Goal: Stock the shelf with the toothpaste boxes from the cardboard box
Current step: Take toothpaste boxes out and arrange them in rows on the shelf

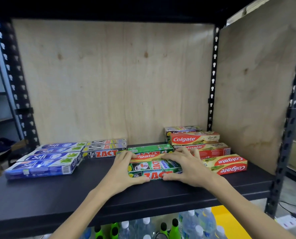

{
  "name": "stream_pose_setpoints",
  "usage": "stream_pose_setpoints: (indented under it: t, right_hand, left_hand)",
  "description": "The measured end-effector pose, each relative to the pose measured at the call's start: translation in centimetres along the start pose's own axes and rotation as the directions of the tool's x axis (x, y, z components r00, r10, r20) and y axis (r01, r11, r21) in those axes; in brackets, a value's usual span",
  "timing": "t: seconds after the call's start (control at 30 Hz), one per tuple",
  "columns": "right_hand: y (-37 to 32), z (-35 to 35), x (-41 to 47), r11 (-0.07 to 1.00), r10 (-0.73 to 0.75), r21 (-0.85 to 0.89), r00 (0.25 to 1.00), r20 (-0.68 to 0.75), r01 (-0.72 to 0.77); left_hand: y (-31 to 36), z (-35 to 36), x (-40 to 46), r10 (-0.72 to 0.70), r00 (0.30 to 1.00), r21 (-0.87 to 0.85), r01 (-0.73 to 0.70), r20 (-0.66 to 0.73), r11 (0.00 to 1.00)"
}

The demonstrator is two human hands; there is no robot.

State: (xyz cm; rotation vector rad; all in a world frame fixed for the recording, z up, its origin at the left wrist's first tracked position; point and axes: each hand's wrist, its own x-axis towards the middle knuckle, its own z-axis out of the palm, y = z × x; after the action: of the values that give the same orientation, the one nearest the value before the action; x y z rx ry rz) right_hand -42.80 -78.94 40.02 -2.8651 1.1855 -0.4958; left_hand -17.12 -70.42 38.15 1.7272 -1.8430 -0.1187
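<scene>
At lower centre of the frame, a green Zact toothpaste box (154, 169) lies flat on the black shelf (74, 192), held from both ends. The left hand (124, 171) has its grip closed around the box's left end, thumb along the front face and fingers reaching over the top. The right hand (187, 165) grips the right end the same way, its fingers spread across a red Colgate box (146, 156) lying just behind and touching the green one. Another green box (149, 148) sits behind that. To the right, more Colgate boxes (194, 138) are stacked toward the back corner, with one upside-down Colgate box (228, 163) angled near the front. At centre left stands a group of grey Zact boxes (105, 149); at far left, blue Safi boxes (45, 161) lie in a row. A plywood back panel (109, 80) fills the upper frame. Bottles (161, 226) show below the shelf.
</scene>
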Motion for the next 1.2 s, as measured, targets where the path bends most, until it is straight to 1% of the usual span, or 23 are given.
stream_pose_setpoints:
  t: [0.1,0.17,0.23,0.3,0.43,0.5,0.57,0.63,0.73,0.8,0.9,1.0,1.1,1.2]
  right_hand:
    - [0.5,-1.1,0.5,0.988,0.069,0.137,0.997,0.034,-0.073]
    - [1.8,-2.1,1.6,0.962,0.138,0.244,0.990,-0.041,-0.124]
    - [3.9,-2.8,3.2,0.949,0.205,0.272,0.966,-0.160,-0.156]
    - [6.7,-3.3,4.9,0.945,0.273,0.248,0.930,-0.245,-0.212]
    - [11.9,-4.4,8.6,0.908,0.415,0.188,0.863,-0.288,-0.374]
    - [14.2,-4.5,10.4,0.889,0.459,0.142,0.852,-0.251,-0.436]
    - [15.7,-4.0,11.8,0.857,0.515,0.135,0.842,-0.163,-0.498]
    - [16.4,-3.3,12.6,0.833,0.551,0.114,0.829,-0.097,-0.541]
    - [16.9,-2.5,13.1,0.829,0.557,0.124,0.825,-0.096,-0.545]
    - [17.2,-2.1,13.1,0.828,0.559,0.145,0.819,-0.132,-0.542]
    - [16.9,-2.2,12.7,0.832,0.552,0.210,0.805,-0.215,-0.514]
    - [15.9,-2.5,12.5,0.872,0.489,0.211,0.805,-0.336,-0.441]
    - [15.2,-2.8,12.1,0.872,0.486,0.302,0.761,-0.430,-0.386]
    - [14.2,-3.1,11.5,0.878,0.475,0.335,0.709,-0.521,-0.342]
  left_hand:
    - [0.3,-0.8,0.8,0.013,0.999,0.118,-0.017,0.037,0.993]
    - [0.7,-1.6,2.0,0.019,1.000,0.181,-0.020,0.008,0.983]
    - [1.6,-1.7,4.0,0.013,1.000,0.164,-0.008,-0.028,0.986]
    - [2.8,-1.0,6.7,0.006,0.999,0.129,-0.001,-0.041,0.992]
    - [5.0,1.7,13.6,-0.019,0.997,0.000,0.020,-0.071,1.000]
    - [6.0,3.3,16.9,-0.078,0.994,-0.069,0.073,-0.079,0.995]
    - [6.8,4.9,19.9,-0.151,0.985,-0.139,0.139,-0.081,0.981]
    - [7.6,6.1,21.7,-0.231,0.972,-0.217,0.215,-0.053,0.952]
    - [8.1,7.8,23.0,-0.301,0.954,-0.320,0.285,0.000,0.903]
    - [8.3,8.7,23.3,-0.319,0.948,-0.363,0.295,-0.007,0.884]
    - [8.7,8.9,23.3,-0.342,0.937,-0.416,0.282,-0.074,0.864]
    - [8.7,8.4,23.1,-0.366,0.913,-0.422,0.265,-0.179,0.867]
    - [8.7,7.7,22.6,-0.363,0.887,-0.424,0.223,-0.285,0.878]
    - [8.5,6.6,21.2,-0.371,0.861,-0.439,0.200,-0.348,0.876]
